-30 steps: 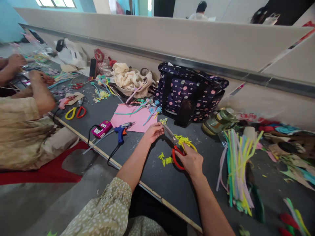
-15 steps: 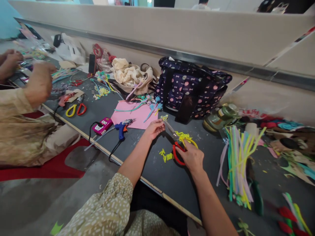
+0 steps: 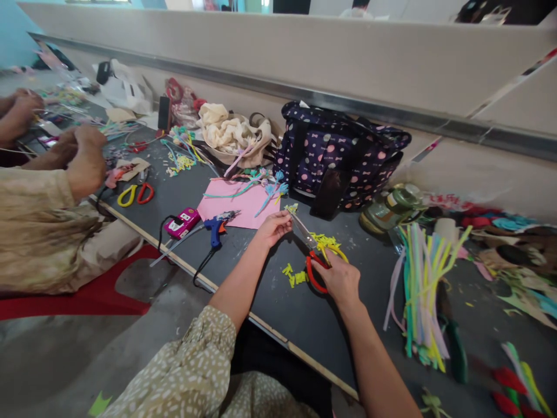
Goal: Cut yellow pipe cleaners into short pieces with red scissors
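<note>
My right hand (image 3: 343, 280) grips a pair of scissors (image 3: 307, 237) with one red and one yellow handle loop. The blades point up and left, close together, with their tips at my left hand (image 3: 275, 227). My left fingers are pinched on a small pale yellow piece (image 3: 291, 208), which touches or lies beside the blade tips; its exact kind is too small to tell. Below the scissors lie cut yellow bits (image 3: 295, 276), and a heap of yellow bits (image 3: 325, 240) is partly hidden behind the blades and handles.
A pink sheet (image 3: 237, 209), a blue glue gun (image 3: 214, 230) and a magenta box (image 3: 183, 223) lie left. Behind stand a dark patterned bag (image 3: 335, 145), a phone (image 3: 329, 193) and a green bottle (image 3: 394, 206). Pastel strips (image 3: 422, 290) lie right. A co-worker's hands (image 3: 89, 154) work far left.
The co-worker's hands on the left have come lower and closer together. My own hands, the scissors and the yellow piece have hardly moved.
</note>
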Tool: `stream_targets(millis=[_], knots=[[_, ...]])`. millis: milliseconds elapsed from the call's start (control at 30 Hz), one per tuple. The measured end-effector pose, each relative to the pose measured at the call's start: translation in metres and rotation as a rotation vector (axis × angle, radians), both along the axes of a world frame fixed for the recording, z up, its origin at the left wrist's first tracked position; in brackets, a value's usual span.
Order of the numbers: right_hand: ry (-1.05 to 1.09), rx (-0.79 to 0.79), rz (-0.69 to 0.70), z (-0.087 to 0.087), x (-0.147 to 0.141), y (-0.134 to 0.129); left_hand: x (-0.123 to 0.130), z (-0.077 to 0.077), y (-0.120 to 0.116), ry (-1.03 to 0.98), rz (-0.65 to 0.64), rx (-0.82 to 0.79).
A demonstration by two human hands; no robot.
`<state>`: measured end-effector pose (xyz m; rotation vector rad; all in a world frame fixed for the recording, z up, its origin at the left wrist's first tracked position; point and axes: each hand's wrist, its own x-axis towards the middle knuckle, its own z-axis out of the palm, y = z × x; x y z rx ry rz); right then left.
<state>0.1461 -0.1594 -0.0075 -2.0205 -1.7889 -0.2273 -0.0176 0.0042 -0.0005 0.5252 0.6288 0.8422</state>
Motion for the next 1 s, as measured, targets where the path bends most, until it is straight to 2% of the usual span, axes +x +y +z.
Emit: stream_targets(millis=[267, 500, 667, 833, 1000], knots=[[0.065, -0.089, 0.011, -0.001, 0.002, 0.001, -0.002, -0.003, 0.003, -0.007, -0.019, 0.019], [0.023, -0.112, -0.010, -0.002, 0.004, 0.001, -0.005, -0.002, 0.004, 0.003, -0.047, 0.041], [0.011, -0.151, -0.074, 0.006, 0.000, 0.001, -0.006, 0.000, 0.004, 0.026, -0.060, 0.055], [0.088, -0.154, -0.126, 0.017, -0.005, 0.002, -0.007, 0.000, 0.005, 0.039, -0.033, 0.067], [0.084, -0.134, -0.147, 0.018, -0.004, 0.004, -0.006, 0.000, 0.005, 0.074, 0.036, 0.060]])
